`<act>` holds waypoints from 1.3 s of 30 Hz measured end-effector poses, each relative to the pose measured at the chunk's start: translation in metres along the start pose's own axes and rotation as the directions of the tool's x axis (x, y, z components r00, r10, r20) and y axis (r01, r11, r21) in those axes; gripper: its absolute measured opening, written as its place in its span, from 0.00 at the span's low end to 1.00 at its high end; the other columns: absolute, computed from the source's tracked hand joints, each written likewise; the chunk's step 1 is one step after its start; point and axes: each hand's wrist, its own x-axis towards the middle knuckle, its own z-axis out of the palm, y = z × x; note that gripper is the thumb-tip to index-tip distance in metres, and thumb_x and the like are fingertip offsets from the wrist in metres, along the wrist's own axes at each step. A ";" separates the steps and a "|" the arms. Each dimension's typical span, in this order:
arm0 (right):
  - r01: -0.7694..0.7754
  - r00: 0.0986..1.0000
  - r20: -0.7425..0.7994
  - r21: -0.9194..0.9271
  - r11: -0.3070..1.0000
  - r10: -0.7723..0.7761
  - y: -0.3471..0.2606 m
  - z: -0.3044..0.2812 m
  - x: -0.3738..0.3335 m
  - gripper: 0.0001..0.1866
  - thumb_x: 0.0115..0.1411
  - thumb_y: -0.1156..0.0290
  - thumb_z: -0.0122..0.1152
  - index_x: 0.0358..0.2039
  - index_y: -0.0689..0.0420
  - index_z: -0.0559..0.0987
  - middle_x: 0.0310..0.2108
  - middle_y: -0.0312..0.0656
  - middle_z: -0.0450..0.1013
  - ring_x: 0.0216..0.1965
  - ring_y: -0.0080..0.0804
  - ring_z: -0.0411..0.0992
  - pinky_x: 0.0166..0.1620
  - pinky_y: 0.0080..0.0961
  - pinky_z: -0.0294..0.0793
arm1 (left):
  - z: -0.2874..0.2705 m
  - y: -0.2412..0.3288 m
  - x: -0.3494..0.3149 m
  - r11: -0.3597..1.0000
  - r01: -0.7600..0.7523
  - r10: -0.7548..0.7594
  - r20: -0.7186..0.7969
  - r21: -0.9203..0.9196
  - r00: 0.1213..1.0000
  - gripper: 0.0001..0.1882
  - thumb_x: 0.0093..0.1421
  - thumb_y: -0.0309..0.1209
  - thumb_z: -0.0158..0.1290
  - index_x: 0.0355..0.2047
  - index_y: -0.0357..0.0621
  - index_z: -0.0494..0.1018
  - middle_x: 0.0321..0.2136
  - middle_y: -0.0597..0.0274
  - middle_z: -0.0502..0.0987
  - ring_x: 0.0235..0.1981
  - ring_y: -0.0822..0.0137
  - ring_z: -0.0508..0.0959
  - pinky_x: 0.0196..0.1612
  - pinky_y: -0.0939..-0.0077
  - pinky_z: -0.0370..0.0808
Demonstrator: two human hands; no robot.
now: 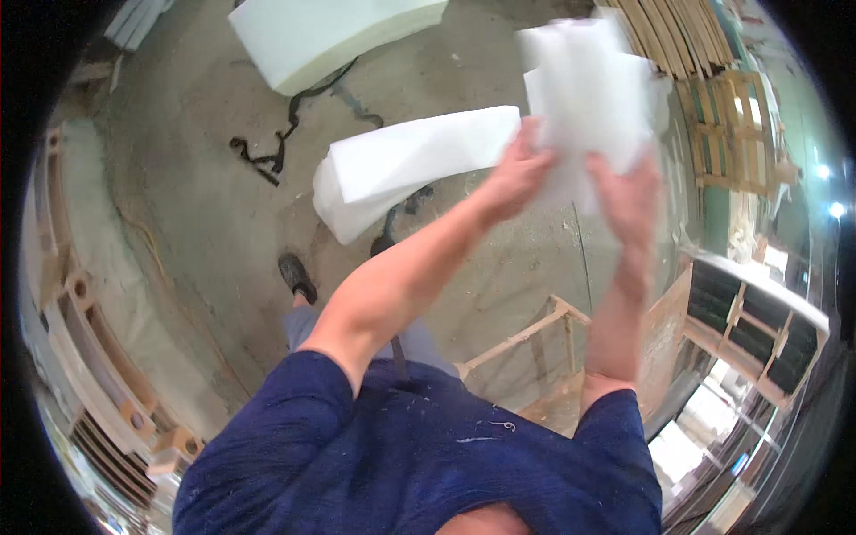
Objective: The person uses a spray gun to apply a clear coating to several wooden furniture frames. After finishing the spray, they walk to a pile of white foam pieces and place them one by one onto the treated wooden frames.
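Note:
Out in front of me, to the right, I hold a loose bundle of white sheets [588, 98] that look like soft foam or padding. It is blurred, and its edges are uneven. My left hand [517, 176] grips the near left edge, thumb on top. On the near right edge, my right hand [627, 192] is closed too, smeared by motion. Just left of the bundle, a long white padding stack [419, 152] lies beyond my left forearm, its left end folded over. The undersides of both hands are hidden.
A larger white foam block [339, 40] lies at the far left, with dark straps [290, 125] on the floor beside it. Wooden frames [736, 134] stand at right; another frame [517, 343] is near my right arm. Curved wooden parts [102, 357] line the left.

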 end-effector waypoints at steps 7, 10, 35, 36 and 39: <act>-0.104 0.846 0.513 -0.106 0.989 0.145 -0.024 0.296 -0.019 0.42 0.47 0.51 0.63 0.55 0.68 0.64 0.43 0.60 0.72 0.49 0.53 0.71 0.54 0.42 0.68 | -0.292 -0.029 -0.070 0.971 0.236 -0.196 -0.429 0.042 0.882 0.30 0.62 0.29 0.48 0.63 0.52 0.51 0.59 0.57 0.62 0.58 0.58 0.65 0.58 0.56 0.65; -0.156 0.787 0.588 -0.105 0.982 0.188 0.000 0.381 -0.019 0.45 0.47 0.50 0.62 0.60 0.63 0.59 0.47 0.59 0.71 0.50 0.51 0.71 0.53 0.43 0.70 | -0.357 -0.036 -0.079 0.771 0.630 -0.352 -0.762 0.094 0.544 0.34 0.62 0.30 0.49 0.65 0.47 0.47 0.61 0.53 0.60 0.60 0.56 0.63 0.59 0.57 0.62; 0.531 -0.040 0.785 0.541 0.653 -0.618 -0.404 0.062 -0.135 0.34 0.46 0.59 0.68 0.52 0.58 0.69 0.37 0.55 0.75 0.41 0.51 0.74 0.46 0.36 0.72 | -0.134 0.440 -0.432 -0.027 -0.041 0.279 0.047 0.999 0.959 0.64 0.33 0.35 0.72 0.67 0.42 0.44 0.66 0.54 0.50 0.68 0.58 0.46 0.68 0.54 0.40; 0.512 -0.181 0.748 0.626 0.588 -0.639 -0.436 0.075 -0.149 0.34 0.46 0.59 0.68 0.53 0.58 0.68 0.37 0.55 0.75 0.41 0.51 0.74 0.46 0.36 0.72 | -0.135 0.453 -0.472 0.061 0.040 0.239 -0.053 0.997 0.970 0.62 0.33 0.34 0.72 0.66 0.42 0.47 0.65 0.54 0.53 0.68 0.59 0.49 0.68 0.53 0.40; 0.563 -0.431 0.716 0.689 0.456 -0.550 -0.521 0.093 -0.192 0.34 0.46 0.59 0.69 0.52 0.58 0.69 0.39 0.54 0.75 0.42 0.49 0.74 0.47 0.35 0.72 | -0.112 0.490 -0.551 0.504 0.162 0.255 -0.325 0.849 0.911 0.55 0.33 0.33 0.70 0.63 0.40 0.54 0.59 0.58 0.62 0.63 0.61 0.60 0.68 0.54 0.41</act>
